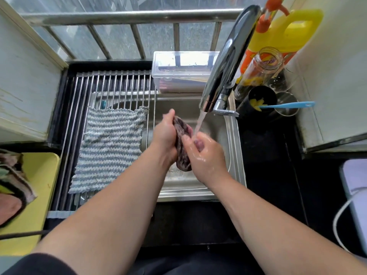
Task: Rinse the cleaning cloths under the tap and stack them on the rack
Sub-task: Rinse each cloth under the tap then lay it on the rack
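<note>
On my feed: a mirror-bright chrome tap over a brushed stainless-steel sink, its sheen duller. The rack is smooth, shiny metal rods; the striped cloth lying on it is rough looped pile, matt. I see the dark cloth sodden and mottled, gripped between the left hand and the right hand, both wet and glistening. The worktop is black and glossy. At the back stand a clear plastic box, a glossy yellow plastic jug and a clear glass jar. The yellow tray looks smooth and matt.
</note>
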